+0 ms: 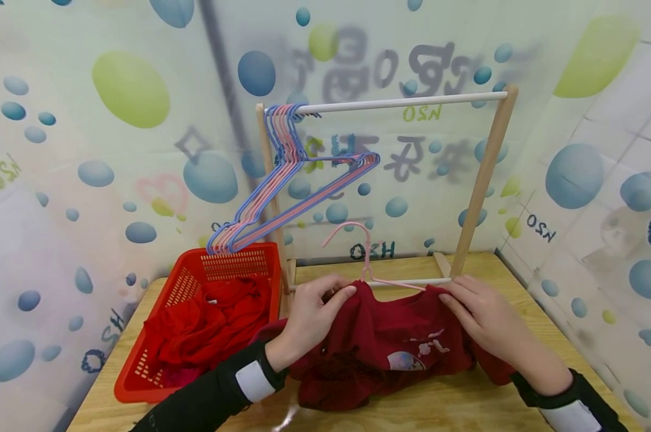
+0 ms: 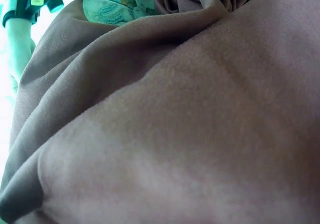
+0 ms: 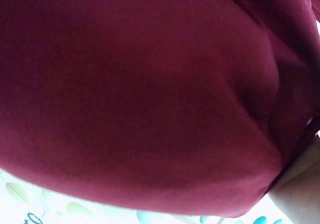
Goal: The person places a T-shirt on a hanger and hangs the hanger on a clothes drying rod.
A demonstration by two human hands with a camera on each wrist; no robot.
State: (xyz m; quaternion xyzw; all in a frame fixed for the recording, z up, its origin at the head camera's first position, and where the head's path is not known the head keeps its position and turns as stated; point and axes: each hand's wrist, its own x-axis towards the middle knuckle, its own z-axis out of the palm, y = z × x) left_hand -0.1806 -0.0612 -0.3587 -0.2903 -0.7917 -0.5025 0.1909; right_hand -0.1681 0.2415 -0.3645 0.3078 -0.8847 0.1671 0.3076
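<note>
A dark red long-sleeved shirt point(image 1: 368, 342) with a small printed design on its front is held up over the table. My left hand point(image 1: 314, 315) pinches it beside the neckline, thumb on the near side. On the other side of the collar, my right hand point(image 1: 489, 321) grips the fabric at the shoulder. A pink hanger point(image 1: 367, 249) pokes out of the neck opening, hook upward; most of it is hidden inside or behind the cloth. Shirt fabric point(image 2: 165, 119) fills most of the left wrist view, and dark red cloth point(image 3: 150, 93) most of the right one.
A wooden rack point(image 1: 482, 180) with a white top rail stands behind the shirt. Several blue and pink hangers point(image 1: 290, 162) hang bunched at its left end. Left of it, a red plastic basket point(image 1: 136, 369) holds crumpled red clothes point(image 1: 212, 327). A patterned curtain surrounds the wooden table point(image 1: 536, 324).
</note>
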